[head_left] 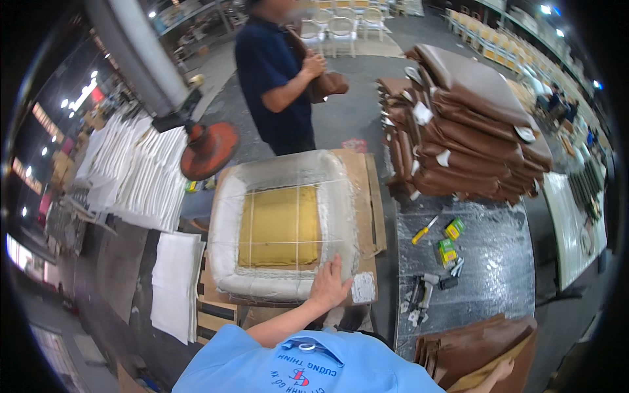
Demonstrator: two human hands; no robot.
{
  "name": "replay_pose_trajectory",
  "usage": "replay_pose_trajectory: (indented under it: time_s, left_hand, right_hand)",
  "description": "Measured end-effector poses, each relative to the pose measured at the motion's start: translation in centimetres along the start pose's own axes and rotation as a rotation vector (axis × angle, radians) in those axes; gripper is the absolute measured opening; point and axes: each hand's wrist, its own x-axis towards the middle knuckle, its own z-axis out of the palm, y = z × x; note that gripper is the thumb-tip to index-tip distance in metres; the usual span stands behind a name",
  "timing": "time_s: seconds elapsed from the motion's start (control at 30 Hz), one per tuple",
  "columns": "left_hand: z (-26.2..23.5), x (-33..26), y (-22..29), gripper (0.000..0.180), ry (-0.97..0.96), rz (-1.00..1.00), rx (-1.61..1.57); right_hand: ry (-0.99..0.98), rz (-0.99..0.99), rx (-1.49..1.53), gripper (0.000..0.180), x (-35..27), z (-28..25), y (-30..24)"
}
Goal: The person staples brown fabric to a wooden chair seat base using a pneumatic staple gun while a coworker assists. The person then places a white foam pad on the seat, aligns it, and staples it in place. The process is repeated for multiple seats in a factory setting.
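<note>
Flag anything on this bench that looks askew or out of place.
The stack of brown seat covers leans unevenly, its layers splayed. Small tools lie scattered on the grey table. The left hand rests on the cushion frame, which sits square.

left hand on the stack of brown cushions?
No, the left hand rests flat on the white padded seat frame, apart from the brown cushion stack.

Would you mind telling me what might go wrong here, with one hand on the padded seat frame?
The left hand presses only the near corner of the white padded seat frame, so it may shift on its cardboard. The tall stack of brown cushions leans and could topple towards the bench. The right hand reaches for brown panels at the picture's edge, barely seen.
</note>
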Motion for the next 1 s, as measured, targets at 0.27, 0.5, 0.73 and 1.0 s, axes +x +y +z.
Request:
replay_pose_trajectory:
  time_s: [0.27,0.5,0.73,1.0]
  left_hand:
    - [-4.9,-8.4,-3.9,0.092,-0.087,-0.146,0.019]
    - [-7.4,-10.8,-6.2,0.091,-0.182,-0.077,0.018]
    - [-8.4,-11.1,-8.0,0.089,-0.196,0.039,0.047]
    - [-9.6,-15.0,-11.1,0.09,-0.165,0.081,0.033]
  right_hand:
    - [-0.226,-0.023,0.052,0.078,1.4,-2.5,-8.8]
    - [-0.215,-0.08,0.292,0.094,2.3,-7.9,-10.1]
    - [0.101,-0.423,0.761,0.048,4.7,-12.1,-16.2]
    - [-0.033,-0.635,1.193,0.028,-2.5,-15.3,-26.8]
